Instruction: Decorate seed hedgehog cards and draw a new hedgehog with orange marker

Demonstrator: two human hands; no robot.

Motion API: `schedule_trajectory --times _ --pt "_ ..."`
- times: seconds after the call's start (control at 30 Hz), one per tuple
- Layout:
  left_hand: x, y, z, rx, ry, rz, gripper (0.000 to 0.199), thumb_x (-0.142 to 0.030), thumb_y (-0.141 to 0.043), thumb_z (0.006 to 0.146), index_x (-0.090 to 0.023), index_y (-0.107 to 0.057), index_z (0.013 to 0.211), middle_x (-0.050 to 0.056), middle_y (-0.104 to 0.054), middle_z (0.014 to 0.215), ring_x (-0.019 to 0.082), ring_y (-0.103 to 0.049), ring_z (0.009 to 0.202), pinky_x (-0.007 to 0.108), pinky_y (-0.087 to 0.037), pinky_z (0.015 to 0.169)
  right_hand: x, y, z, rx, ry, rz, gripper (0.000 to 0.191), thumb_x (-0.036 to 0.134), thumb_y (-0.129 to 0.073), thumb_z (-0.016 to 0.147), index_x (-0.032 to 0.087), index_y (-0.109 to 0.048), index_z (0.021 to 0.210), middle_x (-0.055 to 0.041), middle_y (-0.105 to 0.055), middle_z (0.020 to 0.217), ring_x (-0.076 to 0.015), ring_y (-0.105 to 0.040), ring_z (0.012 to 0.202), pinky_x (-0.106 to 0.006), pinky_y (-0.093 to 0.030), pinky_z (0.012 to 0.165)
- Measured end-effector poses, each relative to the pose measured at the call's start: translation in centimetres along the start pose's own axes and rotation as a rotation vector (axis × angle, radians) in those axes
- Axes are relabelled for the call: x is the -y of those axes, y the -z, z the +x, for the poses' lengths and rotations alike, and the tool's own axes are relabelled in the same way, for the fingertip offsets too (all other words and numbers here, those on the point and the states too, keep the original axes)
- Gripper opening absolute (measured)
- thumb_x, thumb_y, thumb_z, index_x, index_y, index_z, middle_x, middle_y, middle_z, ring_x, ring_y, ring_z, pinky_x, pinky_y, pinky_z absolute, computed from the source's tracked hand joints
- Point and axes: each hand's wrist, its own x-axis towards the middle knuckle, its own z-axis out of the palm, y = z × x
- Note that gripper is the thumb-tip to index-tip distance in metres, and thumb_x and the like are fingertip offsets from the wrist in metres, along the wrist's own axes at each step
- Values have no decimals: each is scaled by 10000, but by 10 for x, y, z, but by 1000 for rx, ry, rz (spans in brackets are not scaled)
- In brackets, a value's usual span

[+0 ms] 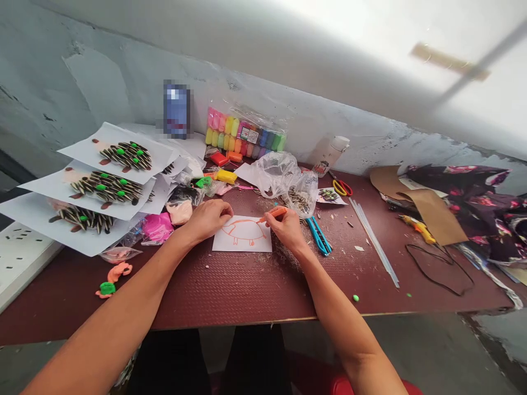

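Observation:
My right hand [287,227] is shut on an orange marker [275,213], its tip touching a white sheet of paper [242,241] on the dark red table. The sheet carries an orange outline drawing of an animal [245,232]. My left hand [208,218] lies on the sheet's left edge, holding it down with nothing in its fingers. Just beyond my right hand, a clear plastic bag [302,197] holds striped sunflower seeds, and loose seed husks are scattered around it. Blue-handled scissors [318,236] lie just to the right of that hand.
To the left lie stacked sheets with seed-covered hedgehog figures [109,186] and pink modelling clay [157,227]. A bag of coloured clay [245,131] stands at the back. Red-handled scissors [342,188], glue sticks [373,238], a yellow glue gun [418,229] and floral fabric [465,211] lie to the right.

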Motion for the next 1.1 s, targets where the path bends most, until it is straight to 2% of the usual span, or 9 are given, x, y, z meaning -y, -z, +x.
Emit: schedule_trajectory --times 0.63,0.9,1.03,1.1 --pt "1 0 1 12 4 3 235 -169 -552 843 -180 -770 930 75 -765 984 240 -680 890 324 -492 810 -8 4 1 10 26 -48 235 274 -593 779 153 -749 652 -1 -621 610 -92 -457 541 -225 -333 530" --pt "0 1 1 7 13 1 238 -171 -545 839 -186 -770 915 70 -772 974 237 -684 888 324 -499 831 4 7 -4 -7 0 -107 189 234 -565 714 169 -654 561 33 -508 534 -95 -406 525 -238 -307 533" --pt "1 0 1 6 1 -3 248 -174 -536 832 -183 -769 918 75 -771 984 240 -683 891 335 -503 840 7 6 -4 -64 10 -37 184 247 -532 703 195 -553 529 48 -435 508 -95 -351 506 -249 -276 517" --pt "2 -1 1 4 -5 -5 257 -176 -531 825 -184 -771 919 77 -772 989 241 -684 894 338 -506 843 7 4 -4 -89 15 27 192 276 -525 726 204 -527 549 43 -446 515 -98 -339 502 -253 -263 506"
